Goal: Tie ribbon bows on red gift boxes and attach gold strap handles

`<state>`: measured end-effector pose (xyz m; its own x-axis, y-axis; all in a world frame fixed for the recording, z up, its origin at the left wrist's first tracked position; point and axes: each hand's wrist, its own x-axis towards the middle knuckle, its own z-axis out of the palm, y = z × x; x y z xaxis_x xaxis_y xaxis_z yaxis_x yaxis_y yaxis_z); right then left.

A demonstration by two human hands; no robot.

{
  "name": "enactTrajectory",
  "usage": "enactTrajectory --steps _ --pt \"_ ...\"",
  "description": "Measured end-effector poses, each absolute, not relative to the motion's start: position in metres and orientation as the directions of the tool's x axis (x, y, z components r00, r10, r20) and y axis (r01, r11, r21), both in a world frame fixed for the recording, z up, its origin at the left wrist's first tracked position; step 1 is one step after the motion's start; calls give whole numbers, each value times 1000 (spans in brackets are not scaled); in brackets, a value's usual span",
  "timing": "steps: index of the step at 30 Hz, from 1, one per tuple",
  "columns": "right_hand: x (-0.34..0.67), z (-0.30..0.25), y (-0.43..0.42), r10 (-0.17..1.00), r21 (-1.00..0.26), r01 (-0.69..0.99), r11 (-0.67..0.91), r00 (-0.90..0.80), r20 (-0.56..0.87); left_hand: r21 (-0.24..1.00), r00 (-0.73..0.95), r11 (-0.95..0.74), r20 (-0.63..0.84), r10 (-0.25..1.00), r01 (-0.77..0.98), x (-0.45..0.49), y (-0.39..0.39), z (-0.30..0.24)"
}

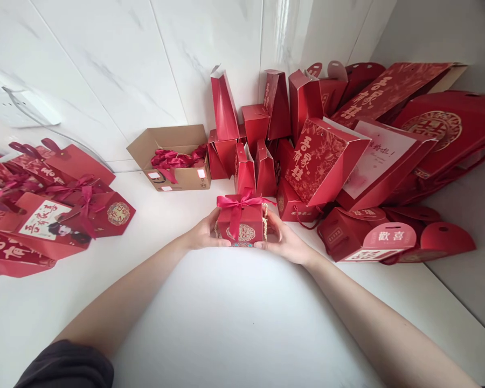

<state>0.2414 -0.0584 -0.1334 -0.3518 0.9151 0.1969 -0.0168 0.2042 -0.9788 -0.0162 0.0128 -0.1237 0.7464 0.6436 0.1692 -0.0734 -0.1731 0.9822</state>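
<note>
The left forearm (133, 302) and right forearm (372, 307) slant inward over the white tabletop (246, 323), elbows wide. The left hand (205, 231) and right hand (286, 237) clasp opposite sides of a red gift box (254, 218), before the tall red cartons (225, 110), fingers curled around its sides, thumbs at its lower front; a ribbon bow (242, 201) tops it.

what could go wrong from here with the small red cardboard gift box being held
The shiny magenta ribbon bow on the small red cardboard gift box might loosen or crumple if a finger catches a loop.
The bare left hand and bare right hand hold the box by its sides, so squeezing hard might dent it.
The slim, tapered red boxes stand close behind; a bump might topple them.
</note>
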Motion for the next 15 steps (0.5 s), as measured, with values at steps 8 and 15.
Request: enactTrajectory --steps 8,15 --pt "243 -150 -59 904 -955 126 268 -374 205 831 604 -509 293 741 223 -36 2 -81" --pt "245 -155 -61 909 -959 176 221 -393 137 648 39 -509 596 802 566 -105 1 -30"
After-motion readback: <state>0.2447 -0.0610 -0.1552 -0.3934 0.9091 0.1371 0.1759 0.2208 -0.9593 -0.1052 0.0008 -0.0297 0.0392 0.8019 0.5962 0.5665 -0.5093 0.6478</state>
